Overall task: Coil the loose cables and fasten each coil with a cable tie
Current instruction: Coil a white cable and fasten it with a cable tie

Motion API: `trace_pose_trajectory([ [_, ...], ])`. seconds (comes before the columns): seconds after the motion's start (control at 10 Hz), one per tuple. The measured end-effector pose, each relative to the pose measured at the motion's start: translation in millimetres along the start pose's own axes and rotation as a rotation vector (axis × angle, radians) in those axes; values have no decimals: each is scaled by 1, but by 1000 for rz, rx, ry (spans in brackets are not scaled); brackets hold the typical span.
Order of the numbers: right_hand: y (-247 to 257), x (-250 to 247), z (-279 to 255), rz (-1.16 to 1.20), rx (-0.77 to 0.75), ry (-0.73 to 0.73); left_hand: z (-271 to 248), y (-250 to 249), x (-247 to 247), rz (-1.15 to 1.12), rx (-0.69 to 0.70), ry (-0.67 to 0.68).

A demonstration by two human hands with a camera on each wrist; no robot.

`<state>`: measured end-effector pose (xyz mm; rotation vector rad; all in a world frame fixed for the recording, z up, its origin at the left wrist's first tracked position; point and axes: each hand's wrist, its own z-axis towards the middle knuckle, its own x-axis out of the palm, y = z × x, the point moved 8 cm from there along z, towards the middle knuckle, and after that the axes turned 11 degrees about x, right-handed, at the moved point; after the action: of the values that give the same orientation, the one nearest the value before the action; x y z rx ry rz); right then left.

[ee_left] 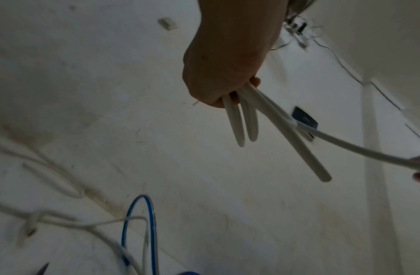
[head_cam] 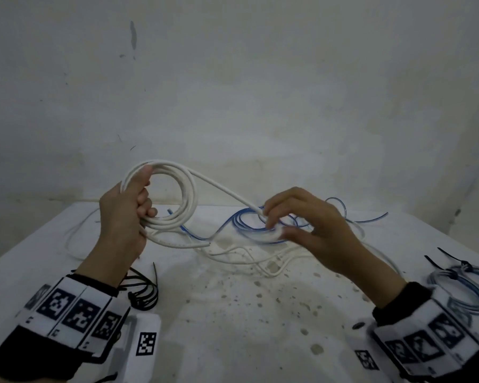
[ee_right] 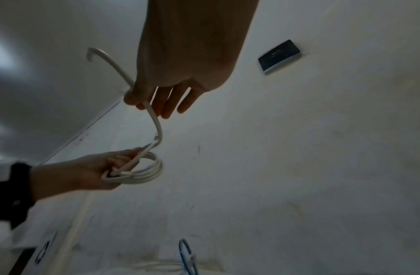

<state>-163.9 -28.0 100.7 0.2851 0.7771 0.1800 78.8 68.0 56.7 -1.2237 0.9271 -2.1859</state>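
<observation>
Above the table [head_cam: 233,313], left of centre, the left hand [head_cam: 122,217] grips a thick white cable [head_cam: 174,194] wound in several round loops; its straight tail runs right to the right hand [head_cam: 313,230], pinched between fingertips.

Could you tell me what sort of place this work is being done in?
Probably a bare utility or workshop room: a stained white table against a scuffed plaster wall, strewn with loose cables and black cable ties.
</observation>
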Motion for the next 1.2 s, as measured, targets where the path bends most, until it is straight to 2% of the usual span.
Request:
trace_pose_trajectory([
  [0.1,31,22,3,-67,-55,65,-8,-4,7,66,91,10],
  [0.2,51,57,7,-184,-115,137,-21,0,22,53,86,38],
  [0.3,64,81,20,-109,-4,150,-43,6,47,-53,12,171],
  [0.4,63,84,28,44,128,174,-55,13,51,1,-45,284],
  [0.5,69,78,33,187,173,118,-59,38,39,-140,-312,287],
  [0.6,68,75,36,245,193,61,-63,42,42,-191,-344,292],
  [0.7,57,69,37,343,258,-24,-76,22,68,-237,-240,415],
  [0.8,51,62,36,368,269,-110,-83,14,80,-365,-278,480],
  [0.9,46,58,34,346,278,-178,-75,16,71,-292,-226,421],
  [1.0,48,56,33,230,215,-223,-74,18,68,-260,-230,420],
  [1.1,59,51,21,-201,54,-375,-65,22,61,-269,-246,341],
  [1.2,64,60,10,-412,-17,-358,-58,22,55,-382,-277,228],
])
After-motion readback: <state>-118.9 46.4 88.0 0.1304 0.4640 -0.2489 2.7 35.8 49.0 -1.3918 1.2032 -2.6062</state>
